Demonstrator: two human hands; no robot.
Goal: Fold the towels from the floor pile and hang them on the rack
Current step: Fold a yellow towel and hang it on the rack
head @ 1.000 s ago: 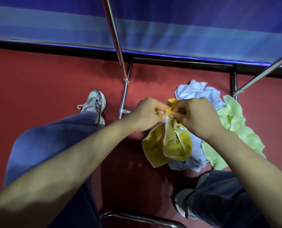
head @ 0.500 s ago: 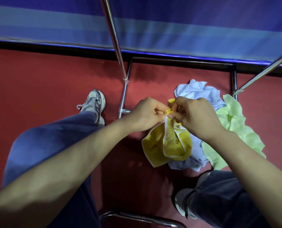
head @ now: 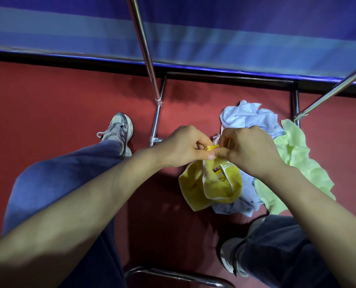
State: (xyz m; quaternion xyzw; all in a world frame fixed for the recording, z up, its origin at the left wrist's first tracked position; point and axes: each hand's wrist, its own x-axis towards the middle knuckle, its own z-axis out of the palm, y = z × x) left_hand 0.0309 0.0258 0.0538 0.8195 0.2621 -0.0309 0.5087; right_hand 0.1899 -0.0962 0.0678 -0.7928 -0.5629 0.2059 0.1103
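Note:
A yellow towel (head: 212, 187) with a white edge hangs bunched from both hands above the floor pile. My left hand (head: 185, 148) pinches its top edge with thumb and fingers. My right hand (head: 248, 148) pinches the same edge right beside it, the two hands almost touching. Under and behind the yellow towel lie a pale blue towel (head: 250, 117) and a light green towel (head: 297, 161), crumpled on the red floor. The chrome rack's upright pole (head: 146, 53) rises left of the hands, and another rail (head: 335, 90) slants at the right.
The rack's base bars (head: 231, 76) frame the pile at the back, with a curved chrome bar (head: 173, 275) near my feet. My left shoe (head: 119, 129) and right shoe (head: 231, 256) stand on the red floor. A blue wall runs along the back.
Both hands have drawn closer together on the yellow towel's top edge and shifted their pinch slightly. The towel hangs a little more gathered.

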